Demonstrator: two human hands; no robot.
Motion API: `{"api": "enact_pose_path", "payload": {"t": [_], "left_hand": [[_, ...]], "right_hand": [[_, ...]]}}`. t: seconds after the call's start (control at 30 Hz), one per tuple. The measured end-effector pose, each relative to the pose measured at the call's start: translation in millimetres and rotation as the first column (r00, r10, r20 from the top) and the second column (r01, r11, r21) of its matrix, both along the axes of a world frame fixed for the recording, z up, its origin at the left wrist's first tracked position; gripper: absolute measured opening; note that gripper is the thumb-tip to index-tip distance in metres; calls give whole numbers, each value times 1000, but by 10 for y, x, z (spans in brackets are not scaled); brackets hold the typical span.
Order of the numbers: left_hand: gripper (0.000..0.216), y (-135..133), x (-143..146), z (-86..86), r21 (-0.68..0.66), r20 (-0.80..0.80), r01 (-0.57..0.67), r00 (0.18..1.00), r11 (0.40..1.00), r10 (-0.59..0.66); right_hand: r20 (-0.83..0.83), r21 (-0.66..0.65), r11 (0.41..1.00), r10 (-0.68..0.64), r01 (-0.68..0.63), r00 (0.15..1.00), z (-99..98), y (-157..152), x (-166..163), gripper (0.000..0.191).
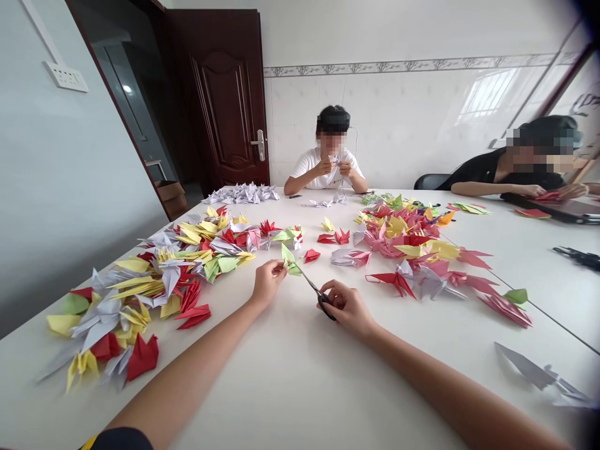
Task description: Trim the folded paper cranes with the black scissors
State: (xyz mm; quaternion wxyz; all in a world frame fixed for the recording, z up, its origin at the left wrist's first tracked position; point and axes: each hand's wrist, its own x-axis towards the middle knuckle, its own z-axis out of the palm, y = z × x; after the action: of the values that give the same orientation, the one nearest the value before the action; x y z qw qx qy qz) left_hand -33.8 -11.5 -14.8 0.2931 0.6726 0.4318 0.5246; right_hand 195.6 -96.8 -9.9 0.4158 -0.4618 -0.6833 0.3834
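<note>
Frame centre: the left hand (268, 282) has its fingers pinched on a green folded paper (289, 260) just above the table (290, 381). The right hand (350, 307) wraps its fingers around the scissors (313, 287), hiding the handles; the blade tips reach the paper. Lower right, a grey paper shape (529, 370) blurs and is cut off.

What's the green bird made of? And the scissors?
The green bird in the left hand looks like thin matte paper: sharp creases, flat colour. The scissors in the right hand seem metal-bladed, thin and grey; black handles, probably plastic.
</note>
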Motion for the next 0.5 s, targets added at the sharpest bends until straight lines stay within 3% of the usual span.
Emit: {"api": "enact_pose_path", "payload": {"t": [0.17,0.5], "left_hand": [[23,-61,30,51,76,-47,-2,999,997,6],[23,-69,19,50,79,-56,-1,998,997,6]], "right_hand": [[95,82,996,-47,39,994,-54,18,-7,15],[103,77,995,-79,71,992,-39,42,-8,17]]}}
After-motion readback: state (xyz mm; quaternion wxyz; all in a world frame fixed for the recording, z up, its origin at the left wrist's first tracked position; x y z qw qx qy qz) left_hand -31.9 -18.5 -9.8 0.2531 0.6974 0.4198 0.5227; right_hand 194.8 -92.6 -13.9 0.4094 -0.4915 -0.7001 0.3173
